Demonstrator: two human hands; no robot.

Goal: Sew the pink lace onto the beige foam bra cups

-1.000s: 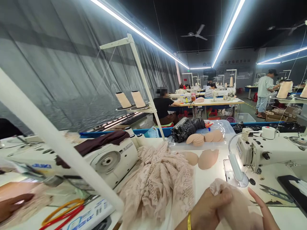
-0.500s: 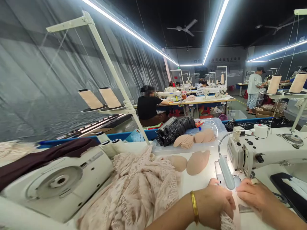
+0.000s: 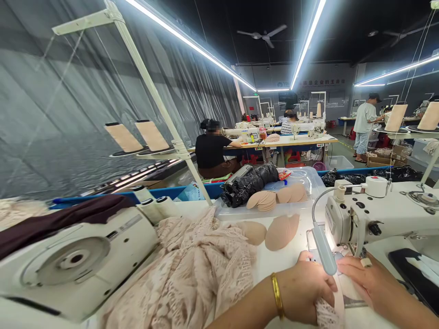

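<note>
The step in hand looks to be guiding cloth at the stitching spot of the right-hand sewing machine (image 3: 384,214). The left hand (image 3: 303,290), with a gold bracelet (image 3: 277,296) at the wrist, has its fingers curled around lace cloth (image 3: 325,314) on the near side of the lamp (image 3: 324,249). The right hand (image 3: 368,278) is just beside it, fingers stretched to the left and laid low by the machine's needle end; whether its fingertips pinch anything I cannot tell. A smooth pale strip of the cloth shows between the two hands, on the near part of the surface (image 3: 269,269). The lamp and the fingers hide the needle and the foot, so whether the cloth is under them cannot be made out.

To the left lies a large lace heap (image 3: 202,269), and past its far right edge rest two flat groups of rounded beige pads (image 3: 281,232). More pads (image 3: 262,201) are stacked farther off in a clear tray (image 3: 313,183), beside a black plastic bag (image 3: 250,185).

In my judgement, the next move calls for lining up the edges, holding the lace flat without stretching it, and keeping the right fingertips clear of the needle while both hands steer together.
</note>
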